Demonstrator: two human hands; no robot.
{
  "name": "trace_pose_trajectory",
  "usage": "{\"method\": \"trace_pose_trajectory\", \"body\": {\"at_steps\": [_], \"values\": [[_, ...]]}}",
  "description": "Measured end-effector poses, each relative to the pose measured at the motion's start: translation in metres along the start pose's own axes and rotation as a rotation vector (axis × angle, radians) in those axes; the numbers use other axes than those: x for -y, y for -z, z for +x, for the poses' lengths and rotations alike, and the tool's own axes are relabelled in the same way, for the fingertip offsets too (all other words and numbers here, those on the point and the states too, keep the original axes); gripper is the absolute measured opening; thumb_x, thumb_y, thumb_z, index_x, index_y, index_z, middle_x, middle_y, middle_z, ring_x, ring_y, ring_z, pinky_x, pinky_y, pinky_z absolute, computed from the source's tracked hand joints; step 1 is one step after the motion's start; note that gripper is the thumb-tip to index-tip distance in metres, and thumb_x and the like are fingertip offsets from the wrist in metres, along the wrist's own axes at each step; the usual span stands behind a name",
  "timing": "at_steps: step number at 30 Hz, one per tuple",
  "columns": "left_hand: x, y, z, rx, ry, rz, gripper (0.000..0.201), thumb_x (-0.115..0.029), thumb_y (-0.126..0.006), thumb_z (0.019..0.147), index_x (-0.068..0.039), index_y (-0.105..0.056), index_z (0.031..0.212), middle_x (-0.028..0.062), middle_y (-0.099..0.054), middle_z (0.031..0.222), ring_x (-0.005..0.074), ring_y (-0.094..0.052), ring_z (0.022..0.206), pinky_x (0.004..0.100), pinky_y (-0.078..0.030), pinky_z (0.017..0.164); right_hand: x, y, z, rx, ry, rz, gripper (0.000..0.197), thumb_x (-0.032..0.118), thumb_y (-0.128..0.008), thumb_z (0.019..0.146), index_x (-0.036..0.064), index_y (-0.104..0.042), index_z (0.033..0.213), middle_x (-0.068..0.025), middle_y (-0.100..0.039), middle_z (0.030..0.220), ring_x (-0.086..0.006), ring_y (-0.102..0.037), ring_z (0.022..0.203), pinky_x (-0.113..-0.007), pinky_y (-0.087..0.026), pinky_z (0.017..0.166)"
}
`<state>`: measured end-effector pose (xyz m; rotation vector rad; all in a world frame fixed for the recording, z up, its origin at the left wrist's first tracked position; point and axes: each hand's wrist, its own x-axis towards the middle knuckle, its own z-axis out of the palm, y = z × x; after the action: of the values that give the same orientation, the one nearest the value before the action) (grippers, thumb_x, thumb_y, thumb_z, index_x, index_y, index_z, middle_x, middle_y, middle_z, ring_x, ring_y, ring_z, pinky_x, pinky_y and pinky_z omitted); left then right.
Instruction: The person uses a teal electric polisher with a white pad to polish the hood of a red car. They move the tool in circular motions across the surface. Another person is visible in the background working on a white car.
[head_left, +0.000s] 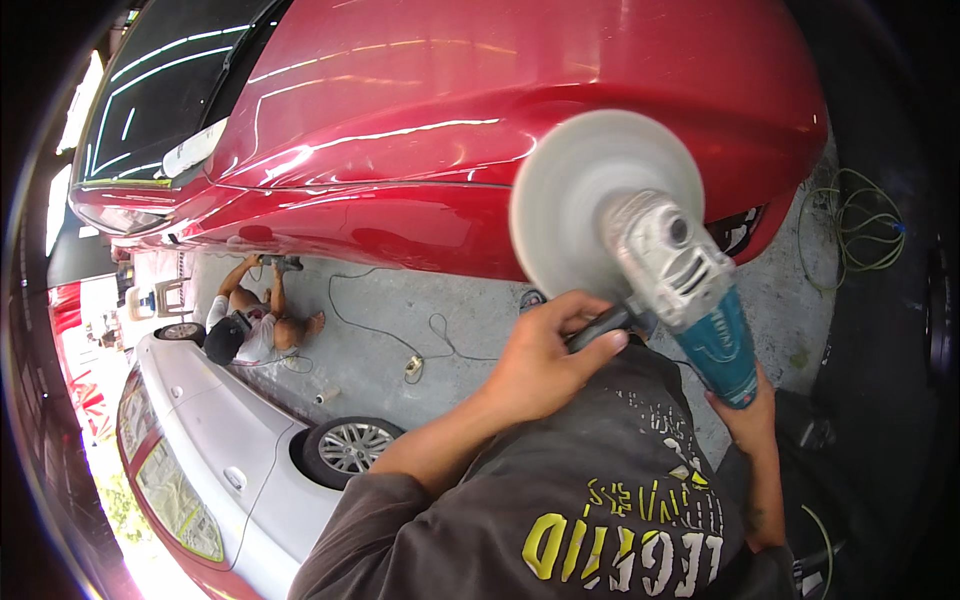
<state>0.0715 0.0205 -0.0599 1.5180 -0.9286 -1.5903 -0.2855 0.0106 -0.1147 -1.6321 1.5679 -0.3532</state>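
A teal and silver power polisher is held in front of me, its head partly wrapped in pale tape. My left hand is closed round its black side handle. Around the rear of the teal body my right hand is closed, its fingers mostly hidden by the tool. The round white pad overlaps the front fender of a red car in view; its surface looks smeared, as if spinning. Whether the pad touches the paint I cannot tell.
A silver car with masked windows stands at lower left. Between the cars another person crouches, holding a power tool at the red car's side. A cord crosses the concrete floor; a coiled hose lies at right.
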Motion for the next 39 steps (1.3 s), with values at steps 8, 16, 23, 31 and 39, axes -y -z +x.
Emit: {"method": "trace_pose_trajectory", "body": {"at_steps": [8,16,23,31,39], "values": [[0.017,0.038,-0.025,-0.106,0.077,-0.102,0.035,-0.015,-0.076,0.099,0.001,-0.060,0.126,0.0099,-0.077,0.097,0.0071,-0.061,0.062,0.0223,-0.047,0.052,0.042,-0.013,0.013,0.074,0.055,-0.053,0.071,0.015,-0.088,0.073,0.0055,-0.061,0.138,-0.0224,-0.077,0.112,-0.0375,-0.077,0.106,-0.043,-0.058,0.093],[0.049,0.102,-0.068,-0.264,-0.086,-0.281,0.023,-0.006,-0.070,0.099,0.001,-0.062,0.119,0.0178,-0.077,0.095,0.0105,-0.061,0.057,0.0236,-0.047,0.050,0.099,-0.042,0.037,0.204,0.178,-0.227,0.078,0.030,-0.085,0.074,0.0183,-0.057,0.145,-0.0230,-0.077,0.098,-0.0466,-0.073,0.092,-0.052,-0.058,0.086],[0.046,0.083,-0.064,-0.245,-0.095,-0.171,0.021,-0.010,-0.067,0.102,-0.002,-0.059,0.119,0.0193,-0.076,0.095,0.0103,-0.059,0.053,0.0229,-0.046,0.048,0.073,-0.039,0.034,0.198,0.177,-0.163,0.079,0.030,-0.087,0.074,0.0176,-0.057,0.145,-0.0229,-0.077,0.100,-0.0462,-0.073,0.093,-0.052,-0.058,0.086],[-0.016,-0.037,0.017,0.045,0.044,0.099,0.034,-0.018,-0.072,0.102,-0.001,-0.057,0.128,0.0100,-0.077,0.096,0.0075,-0.058,0.057,0.0221,-0.045,0.050,-0.044,0.011,0.000,-0.024,0.040,0.042,0.069,0.021,-0.093,0.073,0.0029,-0.062,0.132,-0.0183,-0.077,0.107,-0.0334,-0.077,0.096,-0.044,-0.058,0.087],[-0.064,-0.128,0.129,0.282,-0.089,0.325,0.040,-0.022,-0.073,0.100,-0.001,-0.057,0.130,0.0112,-0.074,0.090,0.0111,-0.062,0.061,0.0262,-0.050,0.054,-0.117,0.064,0.012,-0.049,-0.464,0.280,0.053,0.018,-0.091,0.077,-0.0035,-0.065,0.118,-0.0111,-0.075,0.105,-0.0224,-0.070,0.094,-0.039,-0.055,0.089]]}}
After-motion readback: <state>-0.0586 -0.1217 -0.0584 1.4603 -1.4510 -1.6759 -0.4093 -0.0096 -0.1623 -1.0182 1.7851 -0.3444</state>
